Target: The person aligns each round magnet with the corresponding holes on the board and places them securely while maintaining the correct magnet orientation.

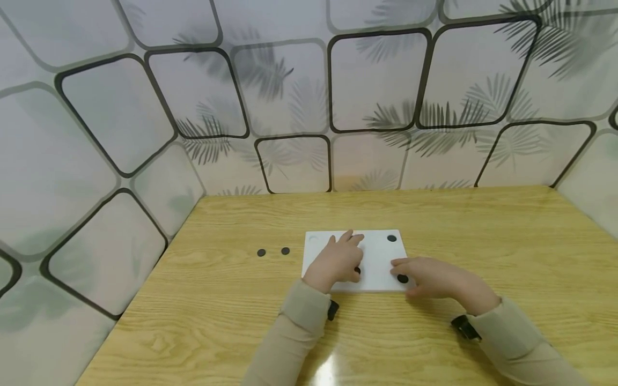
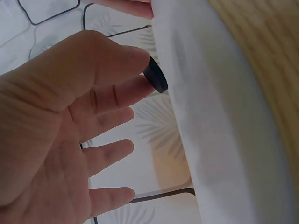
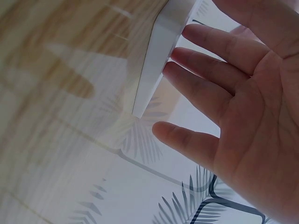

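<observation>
While both hands work over it, one white board (image 1: 376,257) lies flat on the wooden bench (image 1: 483,225), a thin rectangular slab with rounded corners and a smooth matt face. Five small black discs can be counted in the head view. Two of them (image 1: 261,252) (image 1: 285,251) lie side by side on the bare bench, left of the board and apart from it. One disc (image 1: 391,238) sits on the board near its far right corner. One disc (image 1: 403,279) lies on the board near its near edge, just at the fingertips of the right hand (image 1: 429,277). The fifth disc (image 2: 155,74) is round, flat and dark with a dull finish; the left hand (image 1: 338,260) pinches it between thumb and forefinger against the board's surface, near the middle of the near edge, while its other three fingers spread out straight.

The right hand rests at the board's near right corner with its fingers extended and slightly parted, gripping nothing; the right wrist view shows its fingertips touching the board's thin white edge (image 3: 154,70).

A faint round hollow (image 1: 312,239) shows at the board's far left corner, holding nothing. The bench top has a pale yellow grain and a glossy sheen. Both sleeves are beige, each with a dark strap at the wrist.
</observation>
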